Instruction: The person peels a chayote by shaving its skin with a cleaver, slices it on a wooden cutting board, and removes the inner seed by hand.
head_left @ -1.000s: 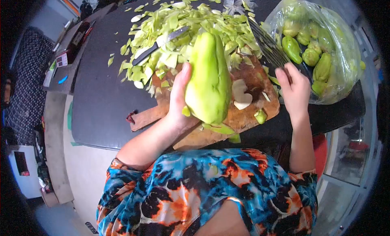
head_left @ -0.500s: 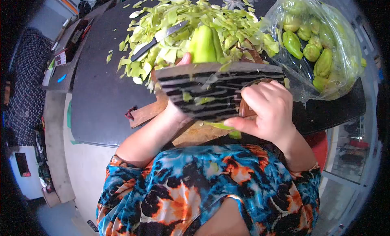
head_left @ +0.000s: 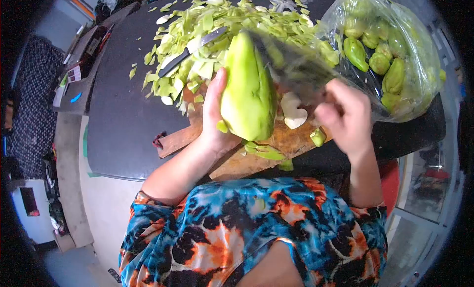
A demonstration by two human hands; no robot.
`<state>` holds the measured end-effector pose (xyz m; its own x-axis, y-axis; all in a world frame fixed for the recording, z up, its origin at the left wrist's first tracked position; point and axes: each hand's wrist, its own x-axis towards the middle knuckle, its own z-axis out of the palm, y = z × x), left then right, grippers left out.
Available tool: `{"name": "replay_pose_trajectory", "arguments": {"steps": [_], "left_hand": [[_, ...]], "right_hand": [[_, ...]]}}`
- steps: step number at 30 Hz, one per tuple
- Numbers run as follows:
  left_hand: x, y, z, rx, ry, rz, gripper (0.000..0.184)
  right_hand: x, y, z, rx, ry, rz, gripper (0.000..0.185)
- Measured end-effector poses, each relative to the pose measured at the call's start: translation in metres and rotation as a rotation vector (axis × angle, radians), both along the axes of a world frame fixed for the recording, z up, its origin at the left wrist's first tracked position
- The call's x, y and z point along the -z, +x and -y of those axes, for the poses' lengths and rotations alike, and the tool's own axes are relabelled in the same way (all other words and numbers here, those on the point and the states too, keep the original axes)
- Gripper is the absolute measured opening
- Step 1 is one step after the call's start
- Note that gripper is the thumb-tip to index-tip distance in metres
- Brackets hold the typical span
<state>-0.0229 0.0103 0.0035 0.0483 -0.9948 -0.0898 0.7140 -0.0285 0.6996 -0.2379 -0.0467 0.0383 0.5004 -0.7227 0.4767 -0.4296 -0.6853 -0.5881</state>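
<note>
A large peeled-looking green chayote (head_left: 248, 97) is gripped upright in my left hand (head_left: 213, 124), with the thumb along its side. My right hand (head_left: 348, 114) is closed on a wide-bladed cleaver (head_left: 298, 65). Motion smears the blade, which lies to the right of the chayote's top; whether it touches is unclear. Below them is a wooden cutting board (head_left: 237, 164) bearing green scraps (head_left: 264, 150), a pale cut piece (head_left: 293, 112) and a small green end piece (head_left: 318, 137).
A broad heap of thin green slices (head_left: 173, 33) covers the far part of the dark table (head_left: 118, 114). A black-handled knife (head_left: 174, 62) rests on the heap. At the right stands a clear plastic bag (head_left: 422, 84) with several whole chayotes (head_left: 393, 77) inside.
The cleaver has swung up and right from in front of the chayote, its blade turning away. The chayote has come nearer to me and shows whole. My right hand moved slightly right.
</note>
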Motion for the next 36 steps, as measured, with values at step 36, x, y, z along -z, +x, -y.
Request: {"name": "replay_pose_trajectory", "arguments": {"steps": [36], "left_hand": [[0.008,0.011,0.008,0.145,0.010,-0.462,0.078]], "right_hand": [[0.003,0.000,-0.005,0.018,-0.084,-0.023,0.050]]}}
